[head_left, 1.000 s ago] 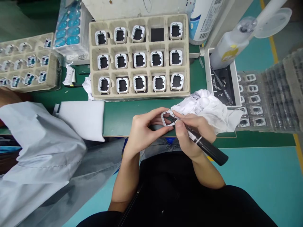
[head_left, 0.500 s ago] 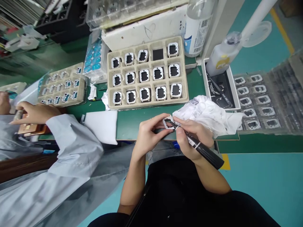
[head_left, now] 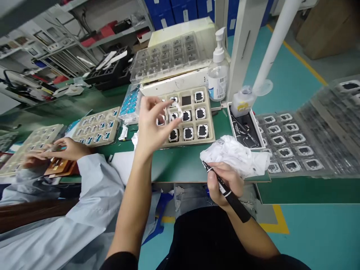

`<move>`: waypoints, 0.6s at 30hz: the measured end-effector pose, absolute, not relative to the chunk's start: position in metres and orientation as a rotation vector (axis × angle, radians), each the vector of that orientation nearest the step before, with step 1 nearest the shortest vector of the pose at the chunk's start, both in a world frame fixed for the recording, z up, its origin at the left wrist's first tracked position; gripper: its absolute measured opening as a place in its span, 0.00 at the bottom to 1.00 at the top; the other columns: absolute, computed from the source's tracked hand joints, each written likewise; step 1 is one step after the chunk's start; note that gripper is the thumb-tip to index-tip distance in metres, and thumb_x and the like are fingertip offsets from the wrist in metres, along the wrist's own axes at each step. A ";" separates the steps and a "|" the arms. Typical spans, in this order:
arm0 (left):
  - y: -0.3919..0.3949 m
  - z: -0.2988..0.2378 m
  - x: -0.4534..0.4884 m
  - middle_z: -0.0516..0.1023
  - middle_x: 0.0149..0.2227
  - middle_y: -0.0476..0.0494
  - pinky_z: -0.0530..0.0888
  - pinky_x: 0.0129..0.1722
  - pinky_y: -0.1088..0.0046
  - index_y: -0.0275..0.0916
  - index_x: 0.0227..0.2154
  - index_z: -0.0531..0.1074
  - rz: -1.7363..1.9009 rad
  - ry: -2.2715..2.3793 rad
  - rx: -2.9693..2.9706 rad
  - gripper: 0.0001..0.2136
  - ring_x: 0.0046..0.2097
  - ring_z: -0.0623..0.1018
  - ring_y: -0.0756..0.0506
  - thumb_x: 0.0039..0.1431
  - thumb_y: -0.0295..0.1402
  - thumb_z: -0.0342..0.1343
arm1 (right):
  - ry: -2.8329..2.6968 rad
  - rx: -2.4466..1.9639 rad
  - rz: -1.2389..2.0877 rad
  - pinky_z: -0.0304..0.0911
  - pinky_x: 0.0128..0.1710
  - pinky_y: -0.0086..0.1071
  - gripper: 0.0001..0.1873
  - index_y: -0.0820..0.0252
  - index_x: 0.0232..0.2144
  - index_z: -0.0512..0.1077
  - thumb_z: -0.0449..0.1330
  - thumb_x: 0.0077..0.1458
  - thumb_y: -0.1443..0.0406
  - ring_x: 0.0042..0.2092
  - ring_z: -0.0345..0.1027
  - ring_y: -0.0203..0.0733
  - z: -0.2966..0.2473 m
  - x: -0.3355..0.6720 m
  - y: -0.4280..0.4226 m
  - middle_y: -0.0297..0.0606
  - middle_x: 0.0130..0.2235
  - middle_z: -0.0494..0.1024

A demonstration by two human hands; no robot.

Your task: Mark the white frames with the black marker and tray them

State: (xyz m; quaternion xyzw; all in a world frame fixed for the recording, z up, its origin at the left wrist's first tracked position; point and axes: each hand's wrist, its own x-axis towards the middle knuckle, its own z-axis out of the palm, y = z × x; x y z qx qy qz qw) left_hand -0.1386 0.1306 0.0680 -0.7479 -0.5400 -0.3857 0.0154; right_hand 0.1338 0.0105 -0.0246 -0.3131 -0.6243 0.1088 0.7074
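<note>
left hand (head_left: 150, 123) pinches frame (head_left: 174, 109) above tray (head_left: 194, 143) at 12 o'clock | right hand (head_left: 225, 182) grips marker (head_left: 238, 208) | one slot (head_left: 186, 100) looks unfilled

Green bench (head_left: 180, 165): pulp tray (head_left: 211, 129) far centre; white cloth (head_left: 233, 157) near right; pump bottle (head_left: 218, 77) far; second pulp tray (head_left: 116, 135) left.

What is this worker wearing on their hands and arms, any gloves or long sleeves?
No gloves: the left hand and right hand are bare, with no ring or watch showing. Forearms are uncovered; black sleeves start only near the picture's bottom edge.
</note>
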 end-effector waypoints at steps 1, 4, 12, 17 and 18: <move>0.156 0.076 -0.142 0.79 0.67 0.31 0.91 0.62 0.46 0.48 0.71 0.85 -1.044 -1.684 -2.381 0.26 0.62 0.86 0.29 0.77 0.51 0.77 | -1.377 -0.697 0.236 0.93 0.37 0.41 0.15 0.53 0.54 0.80 0.69 0.71 0.74 0.36 0.92 0.49 -0.025 0.133 0.011 0.33 0.35 0.86; 0.220 0.087 -0.143 0.79 0.71 0.24 0.78 0.79 0.30 0.41 0.70 0.84 -0.635 -1.698 -2.512 0.22 0.74 0.79 0.19 0.81 0.43 0.70 | -1.348 -0.707 0.212 0.92 0.37 0.41 0.13 0.53 0.53 0.81 0.69 0.72 0.73 0.37 0.92 0.50 -0.028 0.130 0.011 0.35 0.36 0.87; 0.262 0.080 -0.114 0.80 0.69 0.23 0.73 0.82 0.27 0.35 0.73 0.82 -0.456 -1.695 -2.590 0.24 0.74 0.76 0.20 0.79 0.37 0.63 | -1.328 -0.719 0.189 0.89 0.34 0.39 0.13 0.52 0.52 0.80 0.69 0.71 0.73 0.34 0.88 0.47 -0.028 0.128 0.012 0.34 0.36 0.88; 0.281 0.083 -0.084 0.83 0.60 0.25 0.77 0.76 0.37 0.35 0.55 0.92 -0.437 -1.630 -2.704 0.14 0.69 0.80 0.22 0.74 0.31 0.65 | -1.345 -0.713 0.154 0.89 0.33 0.39 0.12 0.53 0.51 0.81 0.69 0.70 0.73 0.33 0.88 0.47 -0.027 0.128 0.013 0.34 0.36 0.88; 0.286 0.085 -0.078 0.84 0.58 0.27 0.79 0.74 0.39 0.36 0.53 0.92 -0.412 -1.642 -2.734 0.13 0.66 0.82 0.24 0.72 0.30 0.66 | -1.347 -0.723 0.154 0.88 0.32 0.39 0.12 0.53 0.50 0.80 0.69 0.70 0.73 0.32 0.87 0.47 -0.027 0.128 0.013 0.34 0.36 0.88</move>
